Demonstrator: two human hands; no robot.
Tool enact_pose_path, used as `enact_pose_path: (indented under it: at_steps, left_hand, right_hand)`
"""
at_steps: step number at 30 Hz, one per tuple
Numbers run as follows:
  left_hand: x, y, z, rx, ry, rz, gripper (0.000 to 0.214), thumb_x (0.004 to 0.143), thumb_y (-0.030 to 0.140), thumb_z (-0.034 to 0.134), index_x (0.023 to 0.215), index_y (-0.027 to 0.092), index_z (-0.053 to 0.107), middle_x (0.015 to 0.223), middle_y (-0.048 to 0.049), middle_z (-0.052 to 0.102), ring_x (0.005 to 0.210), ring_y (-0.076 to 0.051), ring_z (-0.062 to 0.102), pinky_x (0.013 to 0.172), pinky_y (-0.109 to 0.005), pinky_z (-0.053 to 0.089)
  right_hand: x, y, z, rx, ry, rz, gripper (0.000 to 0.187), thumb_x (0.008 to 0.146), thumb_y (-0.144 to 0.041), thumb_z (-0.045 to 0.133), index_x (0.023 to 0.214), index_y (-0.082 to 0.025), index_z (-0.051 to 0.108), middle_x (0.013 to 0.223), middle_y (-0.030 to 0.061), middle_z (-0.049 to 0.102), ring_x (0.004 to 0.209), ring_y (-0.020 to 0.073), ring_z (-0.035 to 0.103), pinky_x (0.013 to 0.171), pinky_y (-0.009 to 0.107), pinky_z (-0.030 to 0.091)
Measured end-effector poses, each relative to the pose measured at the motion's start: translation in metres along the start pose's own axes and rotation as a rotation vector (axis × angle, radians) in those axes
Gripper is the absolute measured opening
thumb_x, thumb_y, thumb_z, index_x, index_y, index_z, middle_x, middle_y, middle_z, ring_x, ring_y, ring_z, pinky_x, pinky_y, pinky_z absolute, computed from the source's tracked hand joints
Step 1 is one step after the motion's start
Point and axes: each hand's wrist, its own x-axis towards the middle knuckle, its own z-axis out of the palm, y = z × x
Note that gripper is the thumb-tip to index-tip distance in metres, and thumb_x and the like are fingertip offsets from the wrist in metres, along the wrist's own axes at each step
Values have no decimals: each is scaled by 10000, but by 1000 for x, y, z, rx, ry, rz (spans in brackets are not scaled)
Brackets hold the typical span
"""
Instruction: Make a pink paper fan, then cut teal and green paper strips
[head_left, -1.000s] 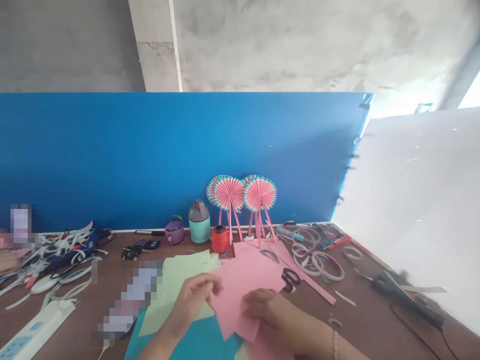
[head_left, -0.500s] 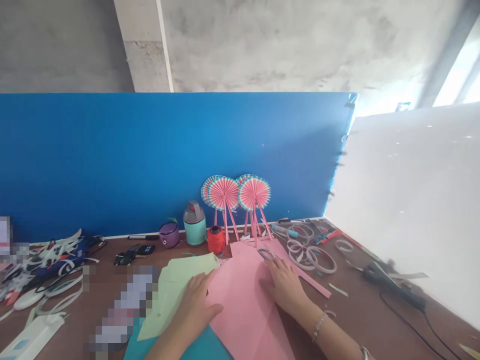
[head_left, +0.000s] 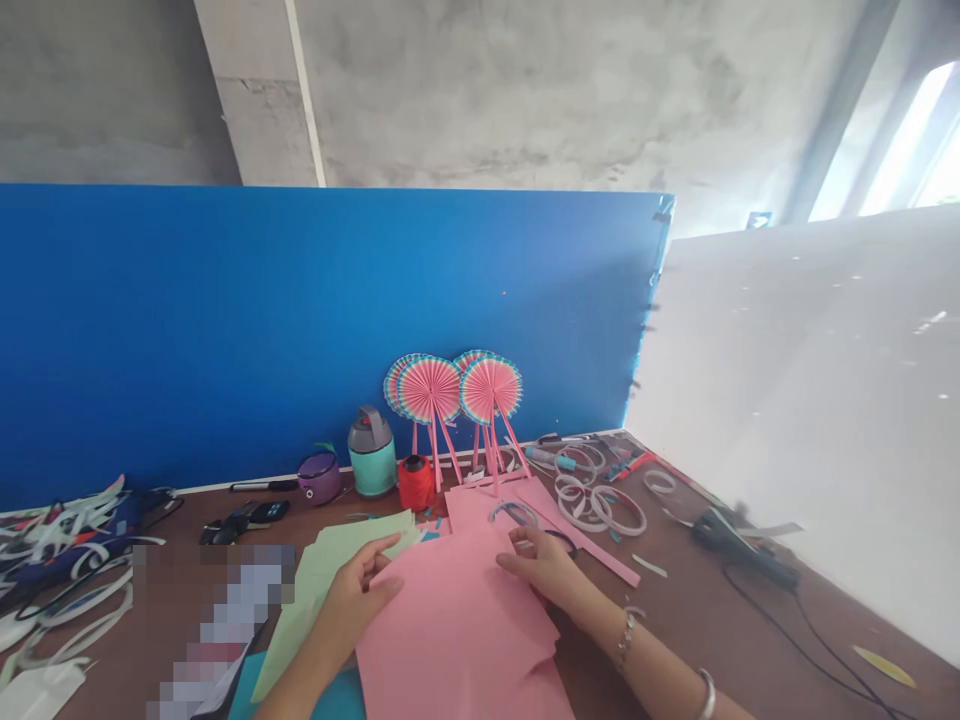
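The green paper [head_left: 319, 575] lay at nine o'clock of the pink sheet [head_left: 457, 625], partly beneath it. The left hand [head_left: 358, 592] rested with fingers loosely spread on that edge, apparently pinning the sheet flat. The right hand [head_left: 546, 566], well apart at one o'clock, touched the far edge; whether it pinched could not be determined. Paper fans [head_left: 450, 390] leaned at twelve o'clock and tape rings [head_left: 604, 505] lay at two, seemingly kept within reach.
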Motion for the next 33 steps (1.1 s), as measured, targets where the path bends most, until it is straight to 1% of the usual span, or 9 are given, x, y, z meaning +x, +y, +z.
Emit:
enact_pose_path:
  at_steps: [2, 5, 10, 13, 16, 20, 27, 30, 33]
  left_hand:
    - [0, 0, 0, 7, -13, -17, 543, 637, 353, 616, 1147, 178, 548, 823, -25, 569, 823, -223, 584, 695, -307, 465]
    - [1, 0, 1, 25, 17, -14, 554, 614, 400, 641, 1113, 174, 566, 837, -22, 534, 795, -217, 574, 686, -307, 460]
    - [0, 2, -2, -18, 38, 2, 603, 615, 422, 637, 1162, 196, 520, 917, -19, 504, 694, -166, 558, 629, -282, 448]
    - [-1, 4, -4, -17, 36, 7, 577, 625, 398, 615, 1163, 210, 520, 852, 12, 474, 614, -126, 506, 583, -256, 420]
    - [-2, 6, -3, 2, 50, 6, 531, 616, 352, 611, 1127, 222, 552, 783, 37, 443, 564, -109, 469, 557, -247, 401]
    - [1, 2, -2, 47, 62, 20, 501, 609, 319, 600, 1096, 203, 577, 749, 41, 452, 555, -116, 474, 555, -254, 397]
    - [6, -11, 1, 124, 61, 49, 464, 636, 363, 570, 1046, 147, 608, 643, 54, 449, 550, -132, 491, 555, -259, 376]
    - [5, -10, 2, 136, 72, 42, 444, 626, 371, 581, 1006, 146, 631, 633, 51, 459, 555, -140, 508, 558, -264, 386]
    - [4, -8, 2, 138, 65, 40, 436, 630, 386, 577, 989, 147, 635, 628, 49, 460, 576, -151, 519, 577, -271, 397]
  right_hand:
    - [3, 5, 0, 0, -42, 14, 217, 707, -322, 582, 688, -212, 396, 421, -107, 369, 291, 74, 374, 306, 177, 226]
    - [7, 14, -1, -1, -109, -30, 275, 695, -252, 560, 588, -221, 309, 387, -116, 289, 275, 57, 329, 286, 163, 213]
    - [7, 16, -6, 5, -129, -69, 243, 639, -145, 529, 584, -214, 303, 464, -111, 249, 348, 39, 285, 315, 150, 281]
    - [4, 11, -10, -22, -152, -75, 249, 622, -141, 532, 566, -212, 300, 476, -102, 255, 363, 47, 312, 319, 156, 283]
    - [0, 5, -11, -57, -172, -66, 246, 672, -207, 524, 548, -207, 311, 463, -93, 269, 360, 56, 338, 325, 165, 274]
    - [-4, -1, -9, -103, -168, -66, 275, 716, -247, 487, 531, -205, 289, 464, -86, 256, 372, 53, 332, 341, 163, 254]
    - [-9, -4, -13, -199, -165, -118, 209, 612, -112, 488, 555, -189, 302, 544, -73, 283, 469, 50, 299, 391, 163, 189]
    - [-11, -10, -14, -273, -197, -161, 229, 674, -166, 487, 546, -185, 298, 537, -69, 266, 491, 57, 285, 418, 177, 188]
    - [-12, -13, -13, -316, -142, -166, 259, 696, -215, 513, 560, -190, 294, 553, -64, 283, 502, 64, 309, 421, 175, 195]
